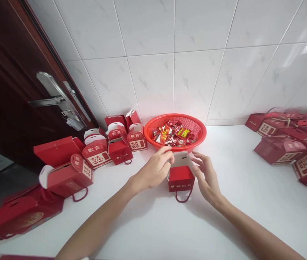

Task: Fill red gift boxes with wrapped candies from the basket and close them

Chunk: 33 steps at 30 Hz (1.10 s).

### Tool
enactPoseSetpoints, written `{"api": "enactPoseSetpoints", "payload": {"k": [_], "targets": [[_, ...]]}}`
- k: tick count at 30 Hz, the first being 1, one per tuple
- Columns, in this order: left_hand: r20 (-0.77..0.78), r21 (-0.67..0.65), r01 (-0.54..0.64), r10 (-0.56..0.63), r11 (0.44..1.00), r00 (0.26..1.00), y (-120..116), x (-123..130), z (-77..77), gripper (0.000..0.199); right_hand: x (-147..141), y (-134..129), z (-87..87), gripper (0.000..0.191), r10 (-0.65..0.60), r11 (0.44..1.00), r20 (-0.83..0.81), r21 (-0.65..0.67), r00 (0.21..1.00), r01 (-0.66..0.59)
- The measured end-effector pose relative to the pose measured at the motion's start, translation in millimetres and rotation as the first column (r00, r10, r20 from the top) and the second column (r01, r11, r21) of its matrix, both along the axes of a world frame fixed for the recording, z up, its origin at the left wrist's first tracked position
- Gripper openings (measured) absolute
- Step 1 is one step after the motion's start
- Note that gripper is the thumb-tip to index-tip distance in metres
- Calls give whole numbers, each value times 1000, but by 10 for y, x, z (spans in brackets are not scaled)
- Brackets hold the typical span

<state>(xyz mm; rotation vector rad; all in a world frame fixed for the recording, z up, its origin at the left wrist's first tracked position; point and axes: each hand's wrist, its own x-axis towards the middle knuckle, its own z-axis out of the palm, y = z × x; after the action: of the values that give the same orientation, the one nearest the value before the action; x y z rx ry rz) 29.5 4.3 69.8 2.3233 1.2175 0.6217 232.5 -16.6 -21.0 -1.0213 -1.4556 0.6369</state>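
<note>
A small red gift box [181,178] stands upright on the white table, its cord handle hanging toward the front and its white-lined back flap raised. My left hand [160,166] is at the box's upper left, with its fingers curled together; what they hold, if anything, is hidden. On the other side, my right hand [206,177] has its fingers apart beside the box's right edge, with the fingertips near the raised flap. Just behind the box sits a red plastic basket [202,135] with wrapped candies [176,133] in it.
Several red gift boxes [97,153] stand at the left of the white table [153,231], some with open lids. More red boxes [280,148] are piled at the right. A tiled wall [150,79] rises behind, and a dark door [15,72] is at the left.
</note>
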Motion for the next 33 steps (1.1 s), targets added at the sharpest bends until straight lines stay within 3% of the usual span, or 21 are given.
{"api": "enactPoseSetpoints", "payload": {"k": [5, 10, 15, 19, 22, 27, 33], "targets": [[-63, -108, 13, -20, 994, 998, 65, -60, 77, 34, 14, 2, -22, 10, -52, 998, -9, 33, 999, 52], [-55, -176, -27, 18, 984, 998, 146, -134, 79, 48, 21, 13, -26, 19, -62, 997, 80, 53, 995, 58], [-15, -222, -91, 90, 971, 996, 178, -184, 87, 58, 29, 21, -68, 30, 18, 1000, 141, 9, 990, -19], [14, -363, -127, 142, 923, 990, 213, -208, 101, 65, 43, 17, -111, 41, 109, 994, 183, -43, 977, -103], [95, -457, -94, 154, 885, 984, 237, -207, 82, 59, 48, -8, -95, 40, 155, 987, 208, -75, 966, -142], [100, -382, -107, 156, 918, 983, 229, -200, 31, 49, 15, -69, -1, 34, 159, 984, 284, -120, 945, -129], [92, -327, -105, 142, 939, 986, 238, -216, 4, 42, 14, -61, 41, 35, 147, 988, 360, -10, 921, -153]]}}
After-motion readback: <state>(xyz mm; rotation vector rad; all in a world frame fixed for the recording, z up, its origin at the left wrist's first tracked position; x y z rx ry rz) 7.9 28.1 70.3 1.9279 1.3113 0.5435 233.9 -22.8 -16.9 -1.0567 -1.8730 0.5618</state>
